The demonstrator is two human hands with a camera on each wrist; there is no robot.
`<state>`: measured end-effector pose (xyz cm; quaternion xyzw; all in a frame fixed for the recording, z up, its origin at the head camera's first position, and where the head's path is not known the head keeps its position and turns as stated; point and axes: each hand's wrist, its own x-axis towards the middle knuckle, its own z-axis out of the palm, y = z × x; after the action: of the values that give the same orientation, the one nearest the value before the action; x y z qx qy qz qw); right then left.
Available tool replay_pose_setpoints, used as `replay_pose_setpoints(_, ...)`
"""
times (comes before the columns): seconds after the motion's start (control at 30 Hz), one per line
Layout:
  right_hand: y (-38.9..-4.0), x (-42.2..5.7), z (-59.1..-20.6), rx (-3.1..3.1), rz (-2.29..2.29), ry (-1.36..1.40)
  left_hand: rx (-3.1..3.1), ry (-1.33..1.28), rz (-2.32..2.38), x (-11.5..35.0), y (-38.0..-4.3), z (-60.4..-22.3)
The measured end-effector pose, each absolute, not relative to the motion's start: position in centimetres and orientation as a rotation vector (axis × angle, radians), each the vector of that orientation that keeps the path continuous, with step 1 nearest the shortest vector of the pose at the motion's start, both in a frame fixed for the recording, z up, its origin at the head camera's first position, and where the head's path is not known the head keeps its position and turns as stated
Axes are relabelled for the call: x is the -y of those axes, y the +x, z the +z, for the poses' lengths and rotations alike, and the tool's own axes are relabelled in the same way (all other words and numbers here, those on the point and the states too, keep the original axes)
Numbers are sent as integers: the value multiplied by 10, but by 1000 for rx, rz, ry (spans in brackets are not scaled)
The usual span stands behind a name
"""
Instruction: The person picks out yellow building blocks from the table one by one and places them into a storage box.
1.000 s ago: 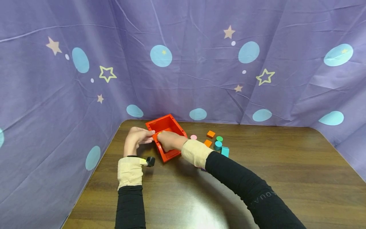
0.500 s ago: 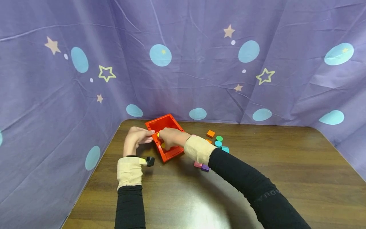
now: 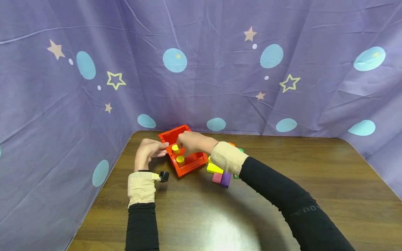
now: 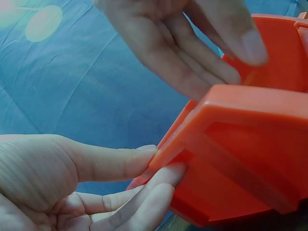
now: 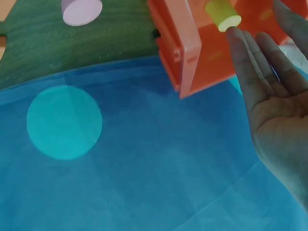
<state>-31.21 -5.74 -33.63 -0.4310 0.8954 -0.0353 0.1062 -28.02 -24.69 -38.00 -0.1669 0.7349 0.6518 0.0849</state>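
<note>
A red open-topped box (image 3: 195, 161) stands on the table at left of centre in the head view. Its left edge is pinched by my left hand (image 3: 149, 151), thumb against fingers, as the left wrist view shows up close. Inside the box, two yellow cylinders (image 3: 180, 160) stand along the left side. My right hand (image 3: 194, 141) hovers over the box's inside. Fairly straight fingers (image 5: 248, 67) and a thumb held apart show in the right wrist view, with nothing between them. One yellow cylinder (image 5: 223, 14) appears just beyond the fingertips there.
Right of the box lie a yellow block (image 3: 214, 168), a pink block (image 3: 217, 177) and a purple block (image 3: 225, 178). An orange block (image 3: 231, 144) and a green piece (image 3: 240, 150) are partly behind the right wrist. A purple curtain (image 3: 220, 87) hangs behind the table.
My right hand has risen out of the box and moved up and right, uncovering the two yellow cylinders. The left hand keeps its grip on the box edge.
</note>
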Motion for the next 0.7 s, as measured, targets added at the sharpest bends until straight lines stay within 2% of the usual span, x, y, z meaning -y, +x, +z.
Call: replay_pose_setpoints(0.7, -308, 8, -313, -2670, -347, -1284, -2191, -474, 1948, 248, -280, -379)
